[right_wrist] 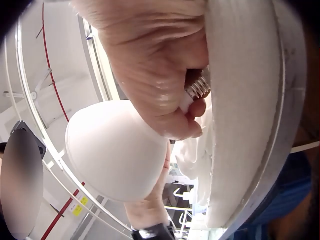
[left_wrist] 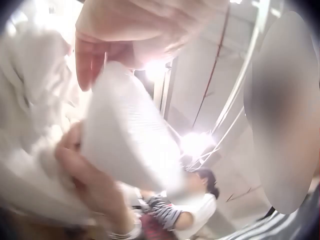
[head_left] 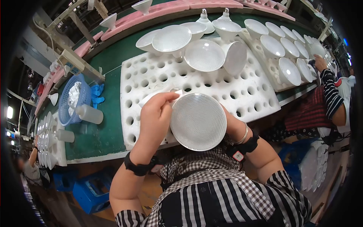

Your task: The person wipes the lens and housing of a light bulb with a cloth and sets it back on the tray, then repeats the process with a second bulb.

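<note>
Here, over the foam tray [head_left: 189,81], the left hand [head_left: 155,115] pinches a cloth [head_left: 149,99]; the right hand [right_wrist: 150,75] grips the lamp [head_left: 198,121].

White foam tray [head_left: 151,81] on green bench [head_left: 109,113]; blue basket [head_left: 64,109], squeeze bottle [head_left: 90,114] left; lamps [head_left: 204,55] atop tray.

Factory line: green conveyor belt [head_left: 109,109], foam trays [head_left: 151,75] of lamp bulbs [head_left: 272,46].

Both forearms were raised and bent inward at the elbows. The left hand [head_left: 155,113] was held with fingers curled, pinching a cloth [head_left: 171,92]. The right hand [right_wrist: 150,65] was clasped round a lamp [head_left: 198,121] base.
</note>
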{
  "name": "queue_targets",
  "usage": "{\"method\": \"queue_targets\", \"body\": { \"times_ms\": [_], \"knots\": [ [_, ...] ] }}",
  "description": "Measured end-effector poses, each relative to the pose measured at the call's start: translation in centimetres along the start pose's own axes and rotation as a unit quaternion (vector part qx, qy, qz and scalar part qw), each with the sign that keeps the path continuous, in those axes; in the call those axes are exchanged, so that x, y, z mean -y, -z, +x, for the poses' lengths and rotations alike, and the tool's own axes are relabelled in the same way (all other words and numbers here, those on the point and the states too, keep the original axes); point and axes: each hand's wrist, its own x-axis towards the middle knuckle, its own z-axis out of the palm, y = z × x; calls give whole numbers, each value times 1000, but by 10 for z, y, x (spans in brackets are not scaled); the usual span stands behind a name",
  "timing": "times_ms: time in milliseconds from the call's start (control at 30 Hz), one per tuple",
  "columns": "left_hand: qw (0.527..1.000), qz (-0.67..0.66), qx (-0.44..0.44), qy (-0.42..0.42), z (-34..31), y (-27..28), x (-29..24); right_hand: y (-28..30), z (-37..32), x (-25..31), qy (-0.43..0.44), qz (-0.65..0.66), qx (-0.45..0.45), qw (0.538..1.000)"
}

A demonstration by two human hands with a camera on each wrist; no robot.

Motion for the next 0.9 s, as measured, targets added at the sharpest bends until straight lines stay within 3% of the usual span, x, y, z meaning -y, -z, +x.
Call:
{"method": "queue_targets", "body": {
  "times_ms": [33,67,133,167,200,300,333,367,433,467,500,533,667,733,800,833,900],
  "knots": [
    [977,169,-6,-131,-1,5,9,0,-1,0,7,79,-36,996],
    [976,169,-2,-136,-5,5,13,0,-2,2,8,77,-42,996],
    [894,414,22,-171,-18,5,12,0,-3,8,20,26,-59,998],
    [900,404,84,-137,-23,6,22,1,-3,7,20,24,-59,998],
    [900,404,82,-138,-20,11,30,0,-2,6,25,35,-58,997],
    [939,300,98,-136,-13,22,35,-3,-2,5,16,49,-57,997],
    [983,176,-1,-48,-9,26,24,-2,-1,5,-1,51,-60,997],
    [993,44,-97,42,-5,31,10,-2,0,4,0,51,-64,997],
    [988,-139,-60,36,-15,31,-35,-5,2,4,19,-17,-70,997],
    [992,-34,-14,-122,-17,22,-44,-6,2,4,19,-16,-67,997],
    [958,74,30,-275,-18,10,-53,-7,2,5,32,-37,-74,996],
    [935,138,127,-303,-17,-5,-66,-8,2,5,45,-58,-81,994],
    [931,199,143,-269,0,-32,-71,-10,2,5,89,-138,-119,979],
    [944,176,87,-264,16,-37,-70,-11,2,5,105,-180,-135,969],
    [983,71,104,-135,28,-36,-62,-12,2,4,128,-220,-149,956],
    [983,71,100,-134,31,-34,-58,-13,1,1,130,-219,-146,956],
    [995,25,75,63,36,-28,-47,-13,-1,-8,14,-205,-41,978]
  ]
}}
